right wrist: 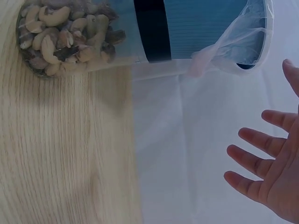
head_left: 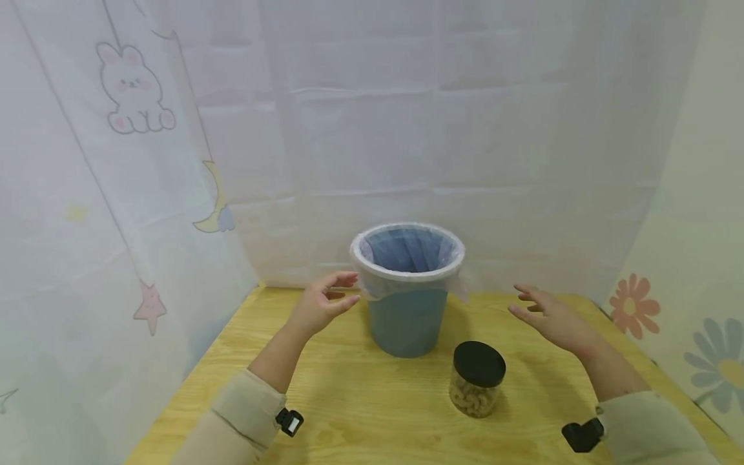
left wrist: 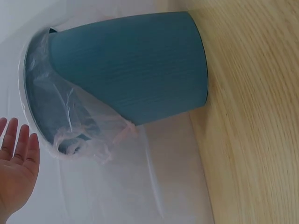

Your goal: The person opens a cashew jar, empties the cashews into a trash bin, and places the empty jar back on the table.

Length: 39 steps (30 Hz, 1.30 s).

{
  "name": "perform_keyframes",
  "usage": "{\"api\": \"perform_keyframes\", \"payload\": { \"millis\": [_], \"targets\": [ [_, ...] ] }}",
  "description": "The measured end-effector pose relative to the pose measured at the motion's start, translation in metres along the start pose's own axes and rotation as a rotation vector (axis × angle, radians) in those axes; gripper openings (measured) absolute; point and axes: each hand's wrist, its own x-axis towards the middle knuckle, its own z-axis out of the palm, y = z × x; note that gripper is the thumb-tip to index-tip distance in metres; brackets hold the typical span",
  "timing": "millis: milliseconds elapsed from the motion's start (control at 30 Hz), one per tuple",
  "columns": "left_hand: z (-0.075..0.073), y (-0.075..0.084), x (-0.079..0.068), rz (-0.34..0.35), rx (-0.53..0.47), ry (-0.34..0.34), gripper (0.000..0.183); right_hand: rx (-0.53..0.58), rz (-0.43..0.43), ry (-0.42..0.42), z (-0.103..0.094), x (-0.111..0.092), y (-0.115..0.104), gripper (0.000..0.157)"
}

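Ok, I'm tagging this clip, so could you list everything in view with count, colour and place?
Table: one, yellowish wood, beneath bin and jar
Bin: one, blue, on table
Liner: one, translucent whitish, lining bin
Jar: one, clear, on table, nearer than bin
Lid: one, black, on jar
Nuts: many, brownish, in jar
Backdrop sheeting: count unclear, pale, behind and beside table
Prints: several, mixed colours, on sheeting
Sleeves: two, beige, lower left and right
Wrist devices: two, black, by sleeves
Left hand: one, bare, left of bin
Right hand: one, bare, right of bin
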Motion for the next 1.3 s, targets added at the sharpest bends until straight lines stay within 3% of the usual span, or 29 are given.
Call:
{"api": "perform_keyframes", "payload": {
  "millis": [100,333,700,1033,1300],
  "targets": [
    [0.007,-0.001,0.0,-0.002,-0.034,-0.025,0.04,-0.001,0.005,-0.002,0.001,-0.002,0.002,0.071],
    [0.028,-0.026,0.001,0.004,-0.052,-0.056,0.044,0.053,-0.014,-0.032,0.003,-0.003,0.004,0.068],
    [0.053,-0.027,-0.002,0.02,-0.001,-0.156,0.043,0.166,-0.038,-0.092,0.014,-0.008,0.011,0.061],
    [0.076,-0.024,0.002,-0.03,0.082,-0.342,0.056,0.256,-0.086,-0.126,0.018,-0.012,0.015,0.057],
    [0.094,-0.025,0.003,-0.029,0.112,-0.394,0.059,0.296,-0.089,-0.204,0.023,-0.013,0.02,0.057]
  ]
}}
